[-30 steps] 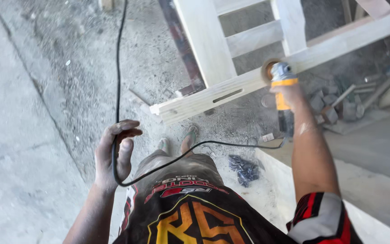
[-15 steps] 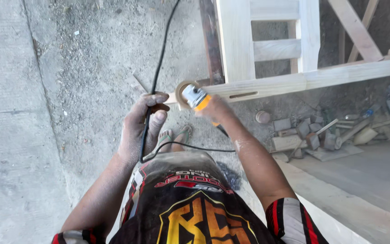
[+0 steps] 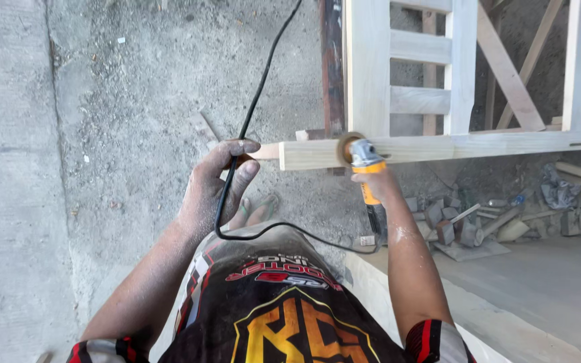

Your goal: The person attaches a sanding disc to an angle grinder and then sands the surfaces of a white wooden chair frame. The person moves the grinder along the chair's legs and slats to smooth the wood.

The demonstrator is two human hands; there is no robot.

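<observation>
Yellow-and-grey angle grinder (image 3: 366, 161), gripped in right hand (image 3: 375, 180), now shifted off the rail's tip toward three o'clock, disc on pale wooden rail (image 3: 438, 146) of slatted frame; left hand (image 3: 215, 183), at nine o'clock, fingertips on rail end, loosely holding black power cord (image 3: 250, 121); sanding likely progressing along the rail.

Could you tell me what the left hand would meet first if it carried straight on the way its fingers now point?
Probably the end of the wooden rail: the left hand points right at its tip, though depth is unclear.

My right hand (image 3: 376, 183) gripped the grinder (image 3: 364, 161), disc against the wooden rail (image 3: 438, 146). My left hand (image 3: 213, 185) held the black cord (image 3: 257, 101) beside the rail's end.
</observation>
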